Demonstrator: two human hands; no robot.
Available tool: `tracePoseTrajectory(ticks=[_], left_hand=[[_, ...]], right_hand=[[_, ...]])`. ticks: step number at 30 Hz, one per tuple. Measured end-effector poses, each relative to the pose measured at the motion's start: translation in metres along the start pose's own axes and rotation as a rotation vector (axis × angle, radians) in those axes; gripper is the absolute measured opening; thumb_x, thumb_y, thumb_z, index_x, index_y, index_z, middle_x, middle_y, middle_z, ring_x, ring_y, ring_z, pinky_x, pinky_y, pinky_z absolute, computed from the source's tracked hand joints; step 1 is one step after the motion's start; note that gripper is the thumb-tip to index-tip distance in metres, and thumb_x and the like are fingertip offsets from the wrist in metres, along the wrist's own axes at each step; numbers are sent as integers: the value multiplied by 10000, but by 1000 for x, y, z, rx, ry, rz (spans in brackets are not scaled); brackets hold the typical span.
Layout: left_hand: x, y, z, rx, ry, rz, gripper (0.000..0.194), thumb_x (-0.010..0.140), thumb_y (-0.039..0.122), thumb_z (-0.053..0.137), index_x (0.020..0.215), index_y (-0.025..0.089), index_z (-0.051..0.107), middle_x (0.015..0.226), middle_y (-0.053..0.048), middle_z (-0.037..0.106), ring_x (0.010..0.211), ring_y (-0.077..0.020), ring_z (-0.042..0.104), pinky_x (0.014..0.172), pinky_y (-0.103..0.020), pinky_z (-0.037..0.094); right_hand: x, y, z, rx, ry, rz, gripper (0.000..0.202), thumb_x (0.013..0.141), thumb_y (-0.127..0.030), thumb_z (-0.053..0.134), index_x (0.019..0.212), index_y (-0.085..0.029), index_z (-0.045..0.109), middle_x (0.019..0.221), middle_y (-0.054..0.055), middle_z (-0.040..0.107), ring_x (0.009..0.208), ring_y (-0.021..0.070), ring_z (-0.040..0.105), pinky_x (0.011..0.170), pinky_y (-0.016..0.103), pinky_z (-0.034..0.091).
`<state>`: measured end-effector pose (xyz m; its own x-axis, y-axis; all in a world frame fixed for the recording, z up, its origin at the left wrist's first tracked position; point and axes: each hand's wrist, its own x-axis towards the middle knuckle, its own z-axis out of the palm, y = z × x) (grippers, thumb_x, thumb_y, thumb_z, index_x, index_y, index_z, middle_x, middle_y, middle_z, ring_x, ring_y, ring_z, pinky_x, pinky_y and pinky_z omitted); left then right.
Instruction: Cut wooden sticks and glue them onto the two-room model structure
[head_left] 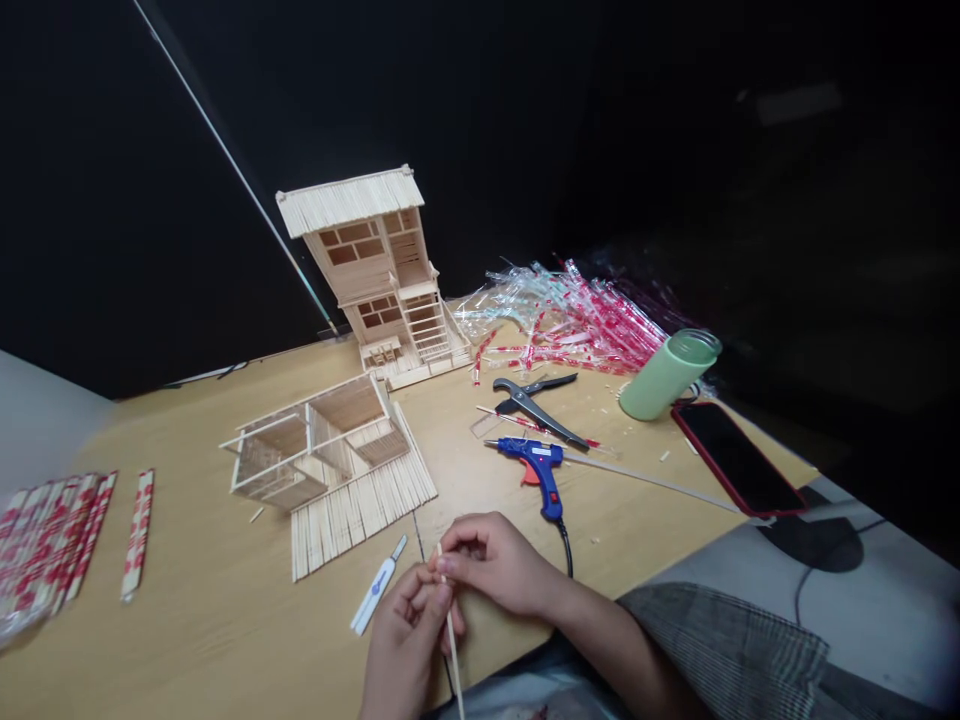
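Note:
Near the table's front edge, my left hand (411, 625) pinches a thin wooden stick (454, 655) that points down toward me. My right hand (487, 562) is closed at the stick's upper end, its fingertips touching those of my left hand. A white craft knife (379, 585) lies just left of my hands. Beyond them is a small roofless stick structure (319, 450) with a slatted deck (364, 510). A blue glue gun (536, 465) rests on its side to the upper right, its cord running toward me.
Behind stands a two-storey stick house (375, 270). Plastic wrappers (592, 315) are heaped at the back right, near pliers (532, 405), a green bottle (667, 375) and a phone (739, 457). Wrapped chopsticks (56, 540) lie at the left of the table (225, 620).

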<state>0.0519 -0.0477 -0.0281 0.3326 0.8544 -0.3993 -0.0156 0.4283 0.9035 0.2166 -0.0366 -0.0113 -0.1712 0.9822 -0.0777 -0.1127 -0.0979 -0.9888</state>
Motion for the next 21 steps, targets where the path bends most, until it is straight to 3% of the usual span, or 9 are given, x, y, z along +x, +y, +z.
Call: tracePoseTrajectory(ticks=[4, 7, 9, 10, 12, 14, 16, 19, 21], left_hand=[[-4, 6, -3, -23, 34, -27, 411, 747, 550, 765, 857, 182, 620, 585, -14, 633, 494, -105, 481, 509, -207, 370], [-8, 13, -6, -20, 78, -4, 417, 707, 533, 801, 786, 166, 618, 704, -42, 668, 528, -108, 523, 509, -217, 412], [-10, 15, -8, -47, 108, 15, 401, 696, 502, 820, 758, 162, 617, 724, -28, 646, 557, -105, 542, 525, -212, 429], [-11, 15, -8, -66, 121, 19, 391, 692, 484, 829, 749, 162, 615, 710, -14, 624, 570, -103, 547, 534, -206, 434], [-11, 14, -10, -114, 155, 32, 381, 676, 455, 849, 757, 167, 614, 672, 12, 582, 573, -98, 544, 535, -193, 431], [-11, 13, -12, -154, 188, 44, 389, 651, 433, 868, 821, 177, 629, 666, 24, 576, 555, -94, 533, 521, -189, 425], [-11, 12, -14, -174, 224, 60, 438, 636, 425, 878, 919, 188, 641, 669, 29, 588, 537, -94, 526, 510, -192, 420], [-12, 13, -18, -175, 266, 95, 476, 676, 456, 849, 1008, 186, 641, 651, 28, 592, 527, -97, 516, 519, -199, 418], [-14, 15, -21, -171, 285, 120, 442, 703, 480, 826, 968, 171, 652, 638, 24, 586, 531, -96, 509, 529, -201, 416]], right_hand=[[6, -17, -31, -248, 144, -96, 206, 866, -310, 668, 1013, -193, 753, 830, 35, 710, 716, 158, 595, 636, 260, 450], [18, -34, -87, -585, 418, -205, 276, 917, -350, 603, 1122, -197, 708, 932, 65, 710, 812, 196, 634, 756, 315, 498], [27, -42, -130, -906, 584, -145, 367, 946, -361, 542, 1243, -171, 641, 1164, 128, 679, 1024, 243, 635, 912, 365, 488], [32, -43, -150, -1082, 589, -52, 449, 961, -374, 500, 1357, -169, 556, 1318, 151, 608, 1178, 261, 580, 1003, 386, 449], [39, -43, -180, -1177, 541, 31, 676, 890, -399, 613, 1480, -130, 423, 1508, 198, 438, 1403, 322, 382, 1137, 452, 319], [43, -38, -197, -1222, 438, 122, 927, 724, -465, 783, 1501, -129, 405, 1565, 226, 349, 1460, 392, 269, 1165, 535, 249], [45, -31, -204, -1254, 352, 211, 1070, 603, -528, 851, 1507, -166, 409, 1581, 233, 318, 1458, 443, 249, 1142, 629, 221], [46, -28, -207, -1304, 305, 275, 1063, 628, -606, 808, 1526, -229, 382, 1595, 218, 291, 1455, 452, 241, 1118, 697, 162], [47, -31, -208, -1337, 294, 271, 986, 660, -616, 782, 1501, -244, 427, 1542, 218, 380, 1420, 446, 308, 1121, 682, 161]])
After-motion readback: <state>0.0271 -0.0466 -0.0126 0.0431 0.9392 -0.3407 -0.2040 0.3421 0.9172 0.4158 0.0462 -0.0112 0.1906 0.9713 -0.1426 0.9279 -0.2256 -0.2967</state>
